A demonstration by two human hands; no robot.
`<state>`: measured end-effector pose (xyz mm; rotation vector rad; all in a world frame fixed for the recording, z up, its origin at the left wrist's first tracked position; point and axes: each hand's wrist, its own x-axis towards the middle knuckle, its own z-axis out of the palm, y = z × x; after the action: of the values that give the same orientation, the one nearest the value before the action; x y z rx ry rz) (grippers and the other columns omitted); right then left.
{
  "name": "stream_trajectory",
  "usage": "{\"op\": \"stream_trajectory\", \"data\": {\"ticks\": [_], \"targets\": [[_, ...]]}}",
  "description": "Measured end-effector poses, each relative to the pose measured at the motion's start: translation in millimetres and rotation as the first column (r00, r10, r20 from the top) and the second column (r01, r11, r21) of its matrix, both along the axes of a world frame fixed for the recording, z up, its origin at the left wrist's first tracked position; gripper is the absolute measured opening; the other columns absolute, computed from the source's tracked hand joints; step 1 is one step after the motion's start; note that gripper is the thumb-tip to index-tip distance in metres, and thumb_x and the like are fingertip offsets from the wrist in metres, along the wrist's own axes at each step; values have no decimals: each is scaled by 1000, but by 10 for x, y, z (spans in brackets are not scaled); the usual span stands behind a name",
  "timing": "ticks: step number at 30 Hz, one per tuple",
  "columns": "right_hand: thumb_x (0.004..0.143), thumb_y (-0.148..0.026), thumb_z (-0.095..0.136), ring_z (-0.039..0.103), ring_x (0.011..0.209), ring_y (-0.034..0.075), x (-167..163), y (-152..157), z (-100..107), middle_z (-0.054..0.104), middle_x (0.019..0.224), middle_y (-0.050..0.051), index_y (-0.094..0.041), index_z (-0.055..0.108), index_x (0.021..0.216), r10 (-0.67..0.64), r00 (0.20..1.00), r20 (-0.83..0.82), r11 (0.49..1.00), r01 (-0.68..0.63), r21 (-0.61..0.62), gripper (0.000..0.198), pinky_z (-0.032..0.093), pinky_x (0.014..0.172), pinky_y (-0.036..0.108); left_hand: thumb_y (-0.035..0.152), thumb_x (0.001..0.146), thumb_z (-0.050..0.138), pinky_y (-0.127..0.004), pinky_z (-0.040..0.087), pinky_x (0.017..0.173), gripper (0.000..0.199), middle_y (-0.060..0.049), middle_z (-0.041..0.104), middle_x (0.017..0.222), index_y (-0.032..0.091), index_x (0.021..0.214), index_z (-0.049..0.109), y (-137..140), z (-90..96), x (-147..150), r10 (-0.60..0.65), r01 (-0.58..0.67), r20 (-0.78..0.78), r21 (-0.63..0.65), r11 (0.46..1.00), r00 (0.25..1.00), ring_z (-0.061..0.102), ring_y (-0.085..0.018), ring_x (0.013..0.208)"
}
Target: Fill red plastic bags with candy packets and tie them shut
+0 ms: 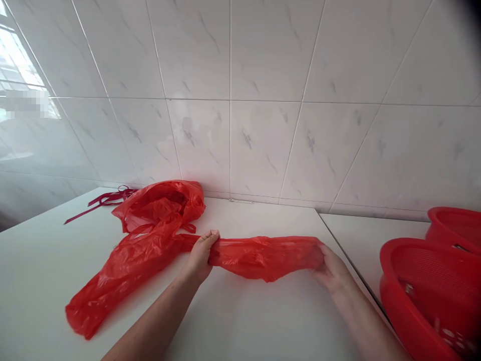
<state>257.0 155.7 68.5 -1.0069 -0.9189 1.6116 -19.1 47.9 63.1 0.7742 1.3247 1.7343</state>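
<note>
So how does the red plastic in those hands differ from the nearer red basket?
The red plastic is thin and crumpled; the nearer red basket looks rigid, with a curved rim. The plastic stretches between the left hand and right hand; no hand holds the basket. Both are red.

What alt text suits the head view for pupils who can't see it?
The left hand and right hand stretch a red plastic bag over a white tabletop. Crumpled red plastic lies at left; red plastic baskets stand at right.
</note>
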Motion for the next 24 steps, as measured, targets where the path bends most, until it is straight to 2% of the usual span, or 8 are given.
{"op": "stream_trajectory", "data": {"ticks": [5, 9, 11, 14, 17, 19, 21, 24], "targets": [[64, -27, 64, 51, 57, 12, 33, -172, 146, 54, 63, -3, -19, 49, 64, 100, 995, -2, 993, -100, -59, 17, 40, 48, 21, 44, 65, 75, -36, 44, 85, 40, -7, 58, 103, 21, 94, 60, -138, 165, 197, 150, -110, -435, 116, 987, 888, 53, -25, 100], [69, -26, 60, 44, 54, 9, -71, -391, 332, 48, 60, -5, -19, 46, 63, 274, 946, 173, 962, -273, -26, 17, 31, 46, 20, 39, 59, 79, -48, 37, 99, 72, -15, 47, 134, 23, 124, 52, -311, 286, 607, 43, 286, -943, 143, 948, 329, 45, -34, 119], [71, -29, 60, 43, 54, 9, -98, -455, 430, 49, 63, -5, -19, 49, 68, 337, 903, 267, 938, -346, -15, 15, 31, 48, 20, 25, 68, 68, -42, 46, 85, 50, -12, 59, 119, 23, 116, 57, -345, 284, 742, -126, 333, -960, -37, 942, 251, 56, -30, 102], [72, -34, 62, 49, 58, 12, -70, -487, 558, 55, 69, -3, -20, 54, 79, 310, 838, 448, 931, -363, 37, 18, 37, 52, 23, 7, 70, 42, -27, 44, 58, 25, -1, 63, 75, 20, 78, 61, -320, 250, 768, -297, 232, -790, -201, 952, 536, 58, -17, 68], [71, -40, 64, 57, 71, 17, -2, -534, 670, 60, 93, 3, -22, 57, 99, -69, 749, 659, 944, -165, 287, 34, 45, 61, 29, 8, 70, 41, -22, 40, 52, 19, 2, 59, 66, 19, 70, 56, -260, 251, 669, -215, 155, -456, -167, 974, 864, 54, -13, 59], [73, -40, 64, 58, 87, 22, 7, -641, 721, 56, 113, 6, -24, 56, 110, -425, 627, 654, 801, -77, 594, 41, 47, 72, 35, 15, 73, 47, -21, 39, 50, 10, 3, 58, 65, 19, 73, 56, -229, 260, 612, -177, 147, -241, -140, 979, 954, 51, -12, 55], [79, -34, 61, 56, 99, 24, -53, -807, 722, 55, 117, 7, -25, 56, 111, -635, 590, 499, 531, -136, 836, 34, 46, 83, 38, 22, 75, 53, -21, 39, 49, 3, 3, 57, 63, 19, 75, 55, -210, 248, 594, -166, 156, -66, -131, 979, 984, 50, -11, 52], [89, -20, 48, 59, 95, 19, -259, -1026, 573, 61, 102, 5, -25, 58, 102, -467, 707, 531, 335, -414, 846, 17, 48, 83, 31, 31, 74, 63, -22, 41, 52, 15, 2, 59, 65, 19, 79, 55, -193, 177, 616, -190, 202, 130, -82, 976, 973, 54, -12, 55]]}}
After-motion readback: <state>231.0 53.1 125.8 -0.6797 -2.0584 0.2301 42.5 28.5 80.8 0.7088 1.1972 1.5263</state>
